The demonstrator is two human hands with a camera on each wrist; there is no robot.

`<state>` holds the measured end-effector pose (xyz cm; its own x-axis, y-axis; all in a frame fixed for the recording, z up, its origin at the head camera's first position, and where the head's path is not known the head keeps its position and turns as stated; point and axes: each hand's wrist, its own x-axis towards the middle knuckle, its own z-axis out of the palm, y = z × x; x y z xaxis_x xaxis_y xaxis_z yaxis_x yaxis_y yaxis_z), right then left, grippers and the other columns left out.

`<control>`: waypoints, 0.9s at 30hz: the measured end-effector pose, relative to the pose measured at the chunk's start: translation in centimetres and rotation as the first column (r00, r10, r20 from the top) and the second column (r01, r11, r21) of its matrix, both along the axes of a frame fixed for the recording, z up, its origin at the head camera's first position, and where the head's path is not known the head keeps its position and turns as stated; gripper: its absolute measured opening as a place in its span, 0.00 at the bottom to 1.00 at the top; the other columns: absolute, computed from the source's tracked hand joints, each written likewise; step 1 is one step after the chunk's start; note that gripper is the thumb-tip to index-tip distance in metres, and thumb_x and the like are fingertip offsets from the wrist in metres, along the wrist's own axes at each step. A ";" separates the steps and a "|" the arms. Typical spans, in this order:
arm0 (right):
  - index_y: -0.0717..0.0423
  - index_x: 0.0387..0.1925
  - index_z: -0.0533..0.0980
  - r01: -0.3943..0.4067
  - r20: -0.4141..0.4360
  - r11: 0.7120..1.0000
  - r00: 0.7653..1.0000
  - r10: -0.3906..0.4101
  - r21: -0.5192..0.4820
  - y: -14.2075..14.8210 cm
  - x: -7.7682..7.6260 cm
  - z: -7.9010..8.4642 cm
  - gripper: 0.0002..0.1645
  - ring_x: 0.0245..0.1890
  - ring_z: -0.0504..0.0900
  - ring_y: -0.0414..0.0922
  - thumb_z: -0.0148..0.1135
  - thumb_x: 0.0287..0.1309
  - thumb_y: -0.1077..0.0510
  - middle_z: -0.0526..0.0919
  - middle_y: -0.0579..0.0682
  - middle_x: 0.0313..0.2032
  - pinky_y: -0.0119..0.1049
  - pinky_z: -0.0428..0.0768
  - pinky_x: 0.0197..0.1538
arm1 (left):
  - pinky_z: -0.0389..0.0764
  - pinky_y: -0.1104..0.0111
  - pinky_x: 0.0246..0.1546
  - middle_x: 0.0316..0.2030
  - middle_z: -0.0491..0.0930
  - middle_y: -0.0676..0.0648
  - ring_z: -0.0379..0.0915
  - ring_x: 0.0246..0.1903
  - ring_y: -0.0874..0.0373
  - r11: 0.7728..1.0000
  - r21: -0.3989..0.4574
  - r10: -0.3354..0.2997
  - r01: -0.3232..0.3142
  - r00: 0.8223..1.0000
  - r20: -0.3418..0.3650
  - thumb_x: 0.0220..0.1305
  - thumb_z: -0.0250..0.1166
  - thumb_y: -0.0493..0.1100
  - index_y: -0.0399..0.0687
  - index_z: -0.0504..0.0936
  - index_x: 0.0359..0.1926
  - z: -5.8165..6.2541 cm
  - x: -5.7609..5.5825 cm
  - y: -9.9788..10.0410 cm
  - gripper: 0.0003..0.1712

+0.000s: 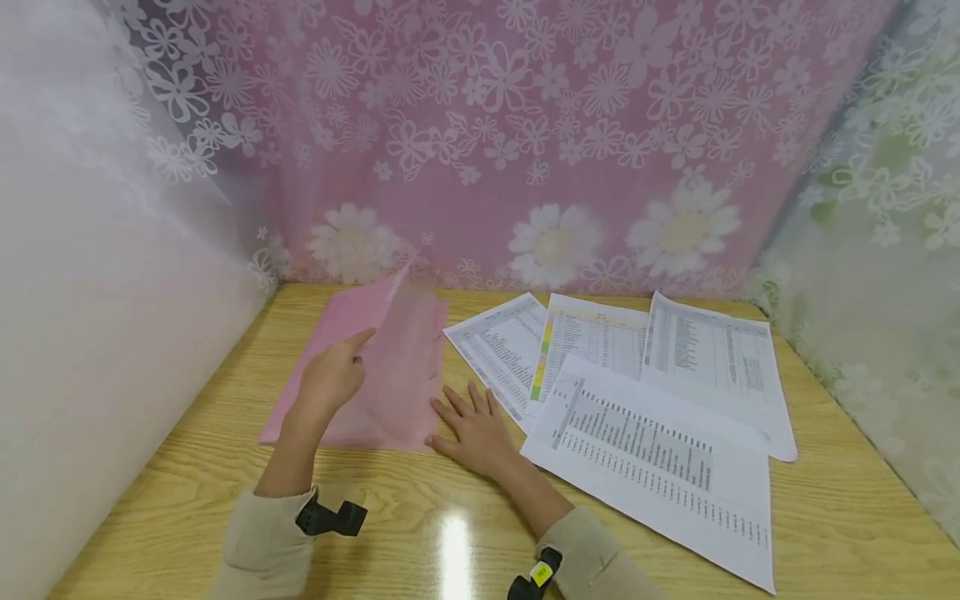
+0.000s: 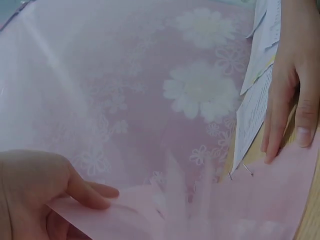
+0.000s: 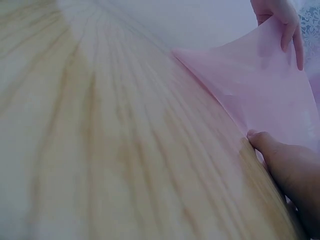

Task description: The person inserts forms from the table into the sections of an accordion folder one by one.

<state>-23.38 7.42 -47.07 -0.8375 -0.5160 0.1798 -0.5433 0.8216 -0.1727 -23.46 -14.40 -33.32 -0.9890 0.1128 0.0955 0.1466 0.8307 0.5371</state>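
Observation:
A translucent pink folder [image 1: 408, 375] lies on the left part of the wooden table, its cover partly lifted and bent over to the left. My left hand [image 1: 332, 377] pinches the cover's edge between thumb and fingers; the left wrist view shows this grip [image 2: 85, 192] from close up. At the folder's lower right corner, my right hand [image 1: 480, 435] lies with fingers spread. Its thumb touches the folder's edge, as the right wrist view shows at the thumb [image 3: 262, 140]. Small metal fasteners [image 2: 248, 170] show along the folder's right margin in the left wrist view.
Several printed sheets overlap on the right: a front sheet [image 1: 645, 467], a sheet with a coloured column [image 1: 592, 333], one at far right [image 1: 712, 358] and one beside the folder [image 1: 498, 350]. A flowered pink curtain [image 1: 465, 167] closes off the back.

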 end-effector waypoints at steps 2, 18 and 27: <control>0.43 0.68 0.59 -0.001 0.001 1.000 1.000 0.001 -0.012 0.0 0.1 0.0 0.39 0.66 0.44 0.60 0.40 0.60 0.30 0.54 0.47 0.68 0.56 0.42 0.62 | 0.54 0.73 0.09 0.21 0.75 0.44 0.47 0.08 0.64 0.999 0.034 0.003 -0.001 0.999 -0.043 0.60 0.42 0.31 0.43 0.66 0.64 -0.3 0.0 -0.4 0.29; 0.59 0.58 0.71 0.102 0.264 0.641 0.951 0.162 -0.760 -1.3 0.5 0.8 0.27 0.49 0.76 0.49 0.60 0.56 0.60 0.75 0.56 0.53 0.38 0.72 0.49 | 0.59 0.72 0.13 0.60 0.64 0.33 0.49 0.11 0.65 0.954 0.286 -0.092 0.087 0.996 0.003 0.65 0.44 0.30 0.41 0.60 0.67 1.7 -0.2 -3.8 0.28; 0.61 0.60 0.68 0.381 0.450 0.277 0.856 0.255 -0.882 -1.4 0.9 2.5 0.30 0.44 0.79 0.50 0.58 0.54 0.69 0.69 0.59 0.58 0.36 0.75 0.44 | 0.60 0.71 0.15 0.63 0.60 0.35 0.48 0.12 0.64 0.951 0.300 -0.084 0.071 0.996 0.030 0.66 0.45 0.31 0.43 0.58 0.68 2.6 -0.5 -4.2 0.29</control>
<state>-22.45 6.00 -44.58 -0.9762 -0.1902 0.1038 -0.0918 -0.0709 -0.9932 -23.96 -18.57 -30.75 -0.9822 0.1617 0.0957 0.1764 0.6186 0.7657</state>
